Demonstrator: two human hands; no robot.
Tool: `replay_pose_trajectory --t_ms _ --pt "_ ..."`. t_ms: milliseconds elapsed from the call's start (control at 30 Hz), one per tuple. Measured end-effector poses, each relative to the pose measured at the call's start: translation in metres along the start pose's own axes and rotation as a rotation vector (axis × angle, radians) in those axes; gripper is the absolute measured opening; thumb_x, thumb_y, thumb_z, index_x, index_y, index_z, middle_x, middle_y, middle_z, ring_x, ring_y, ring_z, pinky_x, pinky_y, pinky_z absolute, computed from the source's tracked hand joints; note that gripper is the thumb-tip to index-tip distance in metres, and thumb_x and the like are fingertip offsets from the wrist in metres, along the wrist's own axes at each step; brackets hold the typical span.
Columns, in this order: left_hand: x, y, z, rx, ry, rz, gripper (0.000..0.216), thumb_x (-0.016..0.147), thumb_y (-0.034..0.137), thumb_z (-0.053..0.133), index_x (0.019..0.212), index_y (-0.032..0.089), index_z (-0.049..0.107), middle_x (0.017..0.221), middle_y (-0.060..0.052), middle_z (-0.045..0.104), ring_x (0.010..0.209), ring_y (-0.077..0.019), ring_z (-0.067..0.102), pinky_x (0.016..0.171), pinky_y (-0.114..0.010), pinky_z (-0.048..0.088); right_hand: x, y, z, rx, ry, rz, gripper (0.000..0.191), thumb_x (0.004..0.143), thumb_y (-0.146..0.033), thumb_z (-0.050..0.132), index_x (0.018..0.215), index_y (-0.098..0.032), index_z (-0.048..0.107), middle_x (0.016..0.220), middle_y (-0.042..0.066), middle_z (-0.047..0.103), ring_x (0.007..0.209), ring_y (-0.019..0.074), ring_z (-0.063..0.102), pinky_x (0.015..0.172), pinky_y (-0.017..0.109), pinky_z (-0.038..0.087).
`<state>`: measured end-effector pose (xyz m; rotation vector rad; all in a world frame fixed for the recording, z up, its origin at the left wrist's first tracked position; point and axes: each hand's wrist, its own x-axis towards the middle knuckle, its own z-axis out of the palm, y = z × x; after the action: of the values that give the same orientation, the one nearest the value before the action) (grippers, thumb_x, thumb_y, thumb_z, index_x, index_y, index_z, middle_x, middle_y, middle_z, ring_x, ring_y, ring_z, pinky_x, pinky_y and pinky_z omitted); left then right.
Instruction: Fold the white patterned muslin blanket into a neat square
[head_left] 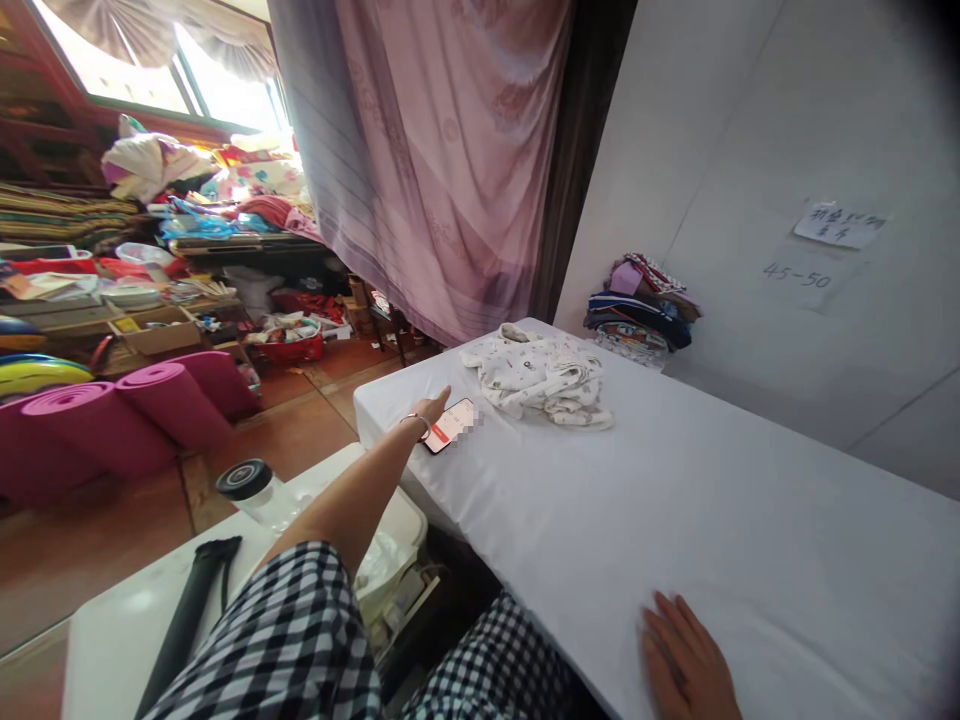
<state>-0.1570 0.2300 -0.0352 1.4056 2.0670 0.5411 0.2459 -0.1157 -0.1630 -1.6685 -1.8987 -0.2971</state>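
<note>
The phone (454, 422) is seemingly being tapped by the left hand (430, 409) (grip cannot be told); the right hand (686, 652), released, is laid near right on the surface (660, 500); light fingertip contact is called for

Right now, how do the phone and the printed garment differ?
Shape: the phone is a flat slab, the printed garment a crumpled heap.
Size: the phone is smaller than the garment.
Look: the phone's screen is lit with a red patch; the garment is white with small prints.
Both lie on the white sheet.
</note>
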Motion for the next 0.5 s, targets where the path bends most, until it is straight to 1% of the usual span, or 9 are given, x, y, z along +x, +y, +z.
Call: replay_pose_trajectory --t_ms 133,333,500 --pt "0.0021 0.0020 -0.0016 -0.014 -0.049 -0.053 0.070 0.070 0.076 0.028 0.075 0.018 0.066 0.081 -0.014 0.066 0.079 -0.0313 0.062 0.065 -0.038 0.045 0.0000 -0.0018 0.0007 0.005 0.003 -0.002 0.035 0.085 -0.048 0.044 0.104 -0.025 0.064 0.120 0.008 0.058 0.116 0.0306 0.048 0.087 0.049 0.046" --pt "0.0038 0.0016 -0.0011 -0.036 -0.034 -0.030 0.065 0.072 0.074 0.030 0.068 0.019 0.064 0.091 -0.014 0.066 0.085 -0.0319 0.061 0.074 -0.040 0.043 -0.0002 -0.0027 0.0024 0.035 0.004 0.037 0.035 0.084 -0.049 0.045 0.103 -0.027 0.064 0.119 0.006 0.059 0.115 0.0302 0.049 0.089 0.049 0.045" --pt "0.0000 0.0028 -0.0030 -0.029 -0.022 -0.008 0.067 0.074 0.073 0.027 0.068 0.017 0.064 0.092 -0.015 0.067 0.082 -0.0303 0.062 0.073 -0.038 0.043 0.0003 -0.0041 0.0028 0.054 0.020 0.049 0.032 0.085 -0.047 0.045 0.103 -0.028 0.064 0.120 0.006 0.059 0.115 0.0295 0.049 0.092 0.050 0.042"
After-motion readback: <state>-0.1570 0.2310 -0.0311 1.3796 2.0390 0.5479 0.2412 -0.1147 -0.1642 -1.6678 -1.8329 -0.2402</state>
